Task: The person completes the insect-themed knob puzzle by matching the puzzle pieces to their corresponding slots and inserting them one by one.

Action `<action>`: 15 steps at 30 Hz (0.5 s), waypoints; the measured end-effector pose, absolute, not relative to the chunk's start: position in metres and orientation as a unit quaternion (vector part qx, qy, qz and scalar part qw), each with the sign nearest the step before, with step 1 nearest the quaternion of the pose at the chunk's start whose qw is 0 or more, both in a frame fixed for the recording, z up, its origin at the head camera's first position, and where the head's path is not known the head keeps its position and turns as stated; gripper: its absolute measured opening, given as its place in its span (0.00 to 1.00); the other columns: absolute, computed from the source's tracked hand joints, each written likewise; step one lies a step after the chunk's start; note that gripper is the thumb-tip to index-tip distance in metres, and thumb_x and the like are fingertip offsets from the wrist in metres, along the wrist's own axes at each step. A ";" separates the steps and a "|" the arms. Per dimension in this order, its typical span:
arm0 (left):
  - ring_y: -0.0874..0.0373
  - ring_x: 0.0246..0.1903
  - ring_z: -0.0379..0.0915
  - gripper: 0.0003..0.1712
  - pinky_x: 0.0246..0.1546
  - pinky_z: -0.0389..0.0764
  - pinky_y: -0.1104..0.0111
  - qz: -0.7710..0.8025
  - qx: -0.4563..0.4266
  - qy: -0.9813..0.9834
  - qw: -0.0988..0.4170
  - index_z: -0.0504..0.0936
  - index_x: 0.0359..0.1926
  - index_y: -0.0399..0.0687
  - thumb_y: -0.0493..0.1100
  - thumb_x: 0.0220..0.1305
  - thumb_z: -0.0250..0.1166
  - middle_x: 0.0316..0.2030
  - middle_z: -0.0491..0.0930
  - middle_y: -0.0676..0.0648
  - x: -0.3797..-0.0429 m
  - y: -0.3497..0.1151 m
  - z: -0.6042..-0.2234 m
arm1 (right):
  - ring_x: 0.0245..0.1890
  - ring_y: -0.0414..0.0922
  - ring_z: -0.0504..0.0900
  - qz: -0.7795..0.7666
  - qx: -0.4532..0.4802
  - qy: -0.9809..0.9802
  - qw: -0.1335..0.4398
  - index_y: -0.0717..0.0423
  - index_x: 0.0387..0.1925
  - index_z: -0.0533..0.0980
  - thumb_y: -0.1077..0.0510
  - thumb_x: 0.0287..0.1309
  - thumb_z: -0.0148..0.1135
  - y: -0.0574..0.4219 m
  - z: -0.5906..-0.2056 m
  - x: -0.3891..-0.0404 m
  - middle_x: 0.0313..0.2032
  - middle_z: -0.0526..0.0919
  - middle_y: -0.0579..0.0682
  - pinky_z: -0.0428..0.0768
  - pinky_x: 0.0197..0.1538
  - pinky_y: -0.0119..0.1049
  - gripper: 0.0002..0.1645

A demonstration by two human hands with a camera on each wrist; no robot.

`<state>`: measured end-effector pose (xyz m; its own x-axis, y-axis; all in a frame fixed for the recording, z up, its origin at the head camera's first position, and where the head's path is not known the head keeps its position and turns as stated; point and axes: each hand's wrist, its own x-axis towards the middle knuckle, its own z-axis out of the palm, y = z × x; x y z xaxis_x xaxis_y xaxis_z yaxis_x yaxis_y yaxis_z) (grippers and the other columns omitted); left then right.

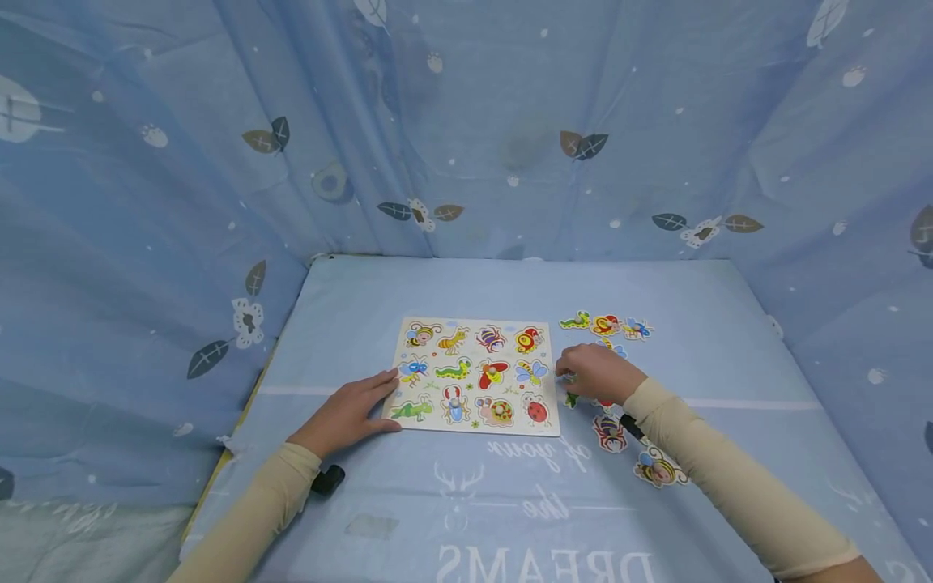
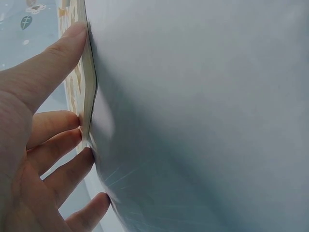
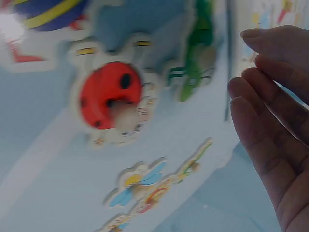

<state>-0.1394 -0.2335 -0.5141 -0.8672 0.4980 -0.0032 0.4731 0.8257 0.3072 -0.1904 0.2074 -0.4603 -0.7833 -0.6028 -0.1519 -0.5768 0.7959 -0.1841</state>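
A wooden insect puzzle board (image 1: 432,390) lies flat on the table. My left hand (image 1: 353,413) rests at its near left corner, fingers and thumb touching its edges. Knobs show on the blue beetle (image 1: 455,407) and the snail (image 1: 496,413) in the front row. My right hand (image 1: 601,372) hovers just past the board's right edge, over loose knobbed pieces. In the right wrist view its fingers are lightly bent, with nothing visible between them. Nearest it lie a green grasshopper piece (image 3: 197,60) and a ladybug piece (image 3: 110,94).
A spider piece (image 1: 609,435) and a bee piece (image 1: 658,468) lie beside the right forearm. Farther back are a caterpillar piece (image 1: 575,321), a red-and-yellow bug (image 1: 605,325), a mosquito (image 1: 637,329) and a winged insect (image 1: 612,347). Blue patterned curtains (image 1: 510,202) surround the table.
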 end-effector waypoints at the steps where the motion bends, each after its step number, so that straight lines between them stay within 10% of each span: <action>1: 0.47 0.69 0.63 0.50 0.65 0.72 0.51 0.151 0.256 0.954 0.040 0.67 0.71 0.48 0.66 0.52 0.69 0.73 0.61 0.50 -0.139 -0.233 -0.514 | 0.34 0.38 0.81 -0.064 -0.307 0.944 0.106 0.52 0.38 0.86 0.60 0.51 0.72 0.210 -0.462 -0.189 0.35 0.86 0.44 0.84 0.39 0.35 0.10; 15: 0.47 0.69 0.62 0.50 0.66 0.71 0.51 0.153 0.259 0.953 0.039 0.66 0.71 0.47 0.66 0.53 0.69 0.73 0.61 0.49 -0.137 -0.233 -0.511 | 0.24 0.36 0.70 -0.066 -0.308 0.942 0.118 0.45 0.25 0.83 0.63 0.49 0.70 0.219 -0.477 -0.190 0.24 0.77 0.37 0.72 0.29 0.28 0.08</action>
<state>-0.1374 -0.2334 -0.5113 -0.8629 0.5053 0.0055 0.4814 0.8188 0.3126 -0.1902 0.2194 -0.4770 -0.7826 -0.5953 -0.1820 -0.5639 0.8018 -0.1976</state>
